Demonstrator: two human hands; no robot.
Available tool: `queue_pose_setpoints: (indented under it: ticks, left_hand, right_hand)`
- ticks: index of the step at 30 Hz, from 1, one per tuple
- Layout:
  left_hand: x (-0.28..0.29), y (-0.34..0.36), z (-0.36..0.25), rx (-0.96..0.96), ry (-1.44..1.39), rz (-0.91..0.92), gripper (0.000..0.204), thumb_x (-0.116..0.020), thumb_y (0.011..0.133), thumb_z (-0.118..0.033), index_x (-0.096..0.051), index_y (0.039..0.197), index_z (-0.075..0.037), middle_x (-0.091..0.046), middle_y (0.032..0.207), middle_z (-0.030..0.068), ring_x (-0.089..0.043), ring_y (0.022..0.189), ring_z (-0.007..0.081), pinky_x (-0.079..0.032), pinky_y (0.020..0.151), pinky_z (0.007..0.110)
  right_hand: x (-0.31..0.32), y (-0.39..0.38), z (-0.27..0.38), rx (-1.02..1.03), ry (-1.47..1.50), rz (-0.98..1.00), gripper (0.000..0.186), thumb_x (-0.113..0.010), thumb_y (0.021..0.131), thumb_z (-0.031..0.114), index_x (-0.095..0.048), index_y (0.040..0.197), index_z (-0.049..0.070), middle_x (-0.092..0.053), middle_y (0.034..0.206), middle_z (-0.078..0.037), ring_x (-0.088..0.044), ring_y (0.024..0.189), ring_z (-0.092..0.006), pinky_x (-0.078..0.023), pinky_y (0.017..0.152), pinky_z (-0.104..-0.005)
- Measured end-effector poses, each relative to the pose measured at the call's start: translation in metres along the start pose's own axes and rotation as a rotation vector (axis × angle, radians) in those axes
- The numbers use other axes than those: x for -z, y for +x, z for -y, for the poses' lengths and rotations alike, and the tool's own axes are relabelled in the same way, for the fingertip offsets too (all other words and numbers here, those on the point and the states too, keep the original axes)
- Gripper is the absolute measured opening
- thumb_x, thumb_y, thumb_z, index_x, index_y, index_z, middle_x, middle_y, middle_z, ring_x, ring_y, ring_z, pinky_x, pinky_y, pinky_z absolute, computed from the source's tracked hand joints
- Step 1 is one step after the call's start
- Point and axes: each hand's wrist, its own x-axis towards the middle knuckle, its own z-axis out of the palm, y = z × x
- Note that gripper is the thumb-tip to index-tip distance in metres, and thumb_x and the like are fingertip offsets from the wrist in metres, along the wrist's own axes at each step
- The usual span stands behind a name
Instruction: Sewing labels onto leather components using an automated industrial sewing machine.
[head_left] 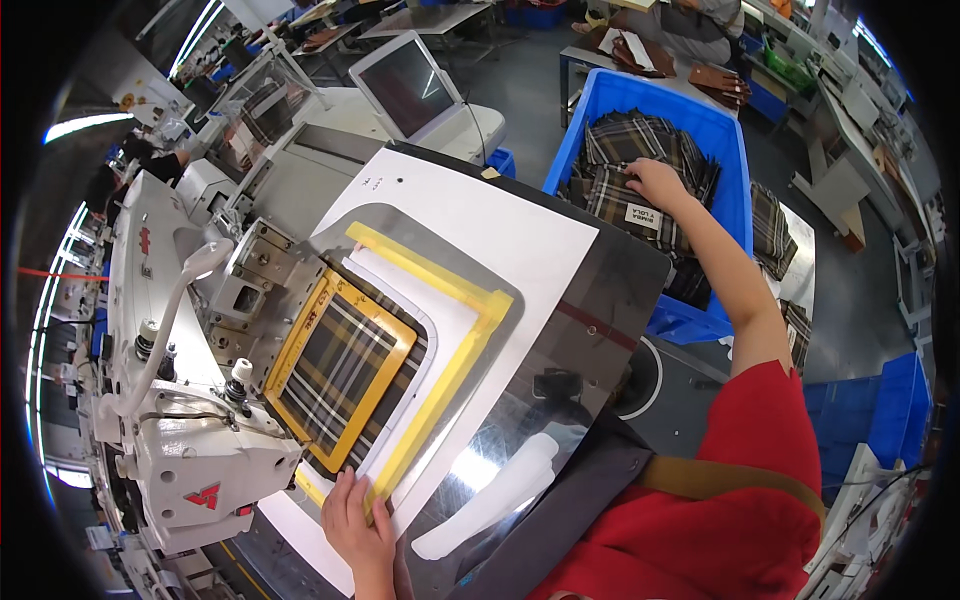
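Observation:
My left hand (358, 525) lies with its fingers stretched out on the lower corner of a sewing template, next to its yellow tape strip (440, 410). A yellow frame (388, 392) sits over a plaid fabric piece (335, 375) beside the head of a white sewing machine (205, 470). Out to the right, my right hand (660, 183) reaches into a blue bin (738, 190). Its fingers are closed at the upper edge of a plaid panel with a white label (643, 216), which rests on a pile of similar plaid pieces.
A large white sheet (540, 235) lies under the template on the dark machine table. A screen (408, 88) stands behind it. Another blue bin (870, 415) is at the right. More plaid pieces (772, 230) lie beside the first bin, and a person (690, 30) sits at the far end.

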Motion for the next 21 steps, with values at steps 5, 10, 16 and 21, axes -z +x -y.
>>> queue_pose_setpoints:
  ticks: [5,10,16,21]
  left_hand:
    - [0.002,0.001,-0.001,-0.008,-0.012,0.004,0.027,-0.063,0.082,-0.015,-0.064,0.108,-0.005,-0.062,0.123,0.0145,-0.059,0.114,0.0344,-0.044,0.097,0.044]
    - [0.001,0.001,0.0,-0.021,-0.015,-0.006,0.027,-0.065,0.083,-0.015,-0.064,0.108,-0.005,-0.062,0.122,0.0145,-0.059,0.114,0.0343,-0.045,0.096,0.044]
    - [0.001,0.001,-0.002,-0.018,-0.007,-0.002,0.027,-0.066,0.082,-0.014,-0.065,0.107,-0.005,-0.062,0.122,0.0144,-0.059,0.113,0.0341,-0.045,0.095,0.043]
    - [0.002,0.001,-0.003,-0.014,-0.003,-0.003,0.027,-0.067,0.081,-0.013,-0.065,0.107,-0.004,-0.063,0.122,0.0143,-0.06,0.113,0.0339,-0.046,0.095,0.043]
  right_hand:
    - [-0.015,-0.005,-0.001,0.008,-0.201,-0.177,0.016,-0.063,0.086,0.019,-0.072,0.097,0.011,-0.062,0.088,-0.008,-0.065,0.088,-0.0268,-0.053,0.072,-0.0399]
    - [-0.02,-0.013,0.0,0.028,-0.288,-0.289,0.013,-0.065,0.084,0.02,-0.071,0.093,0.012,-0.06,0.087,-0.005,-0.064,0.09,-0.0245,-0.053,0.073,-0.0383]
    - [-0.017,-0.01,-0.005,-0.125,0.02,-0.159,0.018,-0.072,0.079,0.02,-0.07,0.092,0.008,-0.064,0.093,-0.009,-0.064,0.093,-0.0269,-0.052,0.078,-0.0407]
    - [-0.017,0.012,-0.026,-0.256,0.304,0.153,0.03,-0.076,0.072,0.023,-0.069,0.094,0.004,-0.068,0.092,-0.013,-0.065,0.089,-0.0295,-0.051,0.077,-0.0392]
